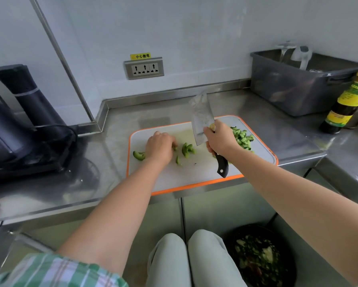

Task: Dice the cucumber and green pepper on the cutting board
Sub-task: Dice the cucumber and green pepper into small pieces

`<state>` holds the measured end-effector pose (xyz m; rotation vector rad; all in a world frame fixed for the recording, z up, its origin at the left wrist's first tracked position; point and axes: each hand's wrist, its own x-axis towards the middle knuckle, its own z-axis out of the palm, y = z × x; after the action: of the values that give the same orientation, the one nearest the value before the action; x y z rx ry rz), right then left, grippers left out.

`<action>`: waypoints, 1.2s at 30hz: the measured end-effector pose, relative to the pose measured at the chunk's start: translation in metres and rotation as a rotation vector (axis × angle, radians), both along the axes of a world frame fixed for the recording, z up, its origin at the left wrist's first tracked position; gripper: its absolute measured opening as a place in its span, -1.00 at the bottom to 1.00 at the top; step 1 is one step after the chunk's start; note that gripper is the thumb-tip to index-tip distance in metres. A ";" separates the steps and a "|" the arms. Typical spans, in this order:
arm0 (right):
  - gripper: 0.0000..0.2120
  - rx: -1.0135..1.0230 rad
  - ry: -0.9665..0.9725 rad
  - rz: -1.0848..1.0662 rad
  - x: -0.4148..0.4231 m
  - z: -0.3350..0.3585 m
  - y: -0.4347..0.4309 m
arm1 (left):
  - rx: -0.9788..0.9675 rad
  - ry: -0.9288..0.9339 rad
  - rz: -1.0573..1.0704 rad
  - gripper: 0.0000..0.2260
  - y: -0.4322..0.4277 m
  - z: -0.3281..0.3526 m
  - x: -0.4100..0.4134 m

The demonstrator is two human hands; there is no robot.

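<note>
A: Where's the food rn?
B: Cucumber dice (243,138) sit in a heap on the right of the cutting board (194,175). Pepper bits (187,149) lie in the middle, w/ one more chunk (138,155) at the board's left edge.
A: And the hands?
B: Right hand (220,138) is wrapped tight round the knife (200,119), up by the blade; blade looks lifted off the board. Left hand (159,148) has fingers curled down on a pepper bit, pinning it.
A: What could go bad?
B: Left fingers are v. close to where the blade lands, so a fast chop could nick them. The bits are small & curvy, so one could roll or slip. The left chunk could drop onto the counter (111,141).
A: Any words to read?
B: Yellow sign (140,56) over the wall socket (144,68) says 小心触电, i.e. watch out for shocks. The bottle (346,104) has a yellow & green label, too blurry to read.
</note>
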<state>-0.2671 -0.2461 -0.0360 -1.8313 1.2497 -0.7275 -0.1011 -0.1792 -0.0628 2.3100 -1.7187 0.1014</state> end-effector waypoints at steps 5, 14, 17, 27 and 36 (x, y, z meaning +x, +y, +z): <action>-0.77 0.010 -0.019 0.009 -0.001 -0.003 -0.001 | -0.045 0.032 -0.225 -0.92 0.003 0.003 0.017; -0.81 0.006 -0.020 0.019 -0.005 -0.004 0.003 | 0.128 -0.057 -0.455 -0.34 0.019 0.016 0.018; -0.85 0.001 -0.010 0.017 -0.008 -0.004 0.003 | 0.359 -0.235 -0.503 -0.16 0.015 0.023 0.009; -0.82 -0.042 0.070 0.007 -0.016 -0.007 -0.004 | 0.263 -0.104 -0.527 -0.63 -0.007 0.018 -0.002; -0.88 -0.110 0.260 0.144 -0.007 0.002 0.002 | 0.076 0.010 -0.194 -0.72 0.014 0.003 -0.009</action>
<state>-0.2745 -0.2444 -0.0340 -2.1353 1.2430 -0.4988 -0.1096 -0.1651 -0.0593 2.1763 -1.9626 -0.0133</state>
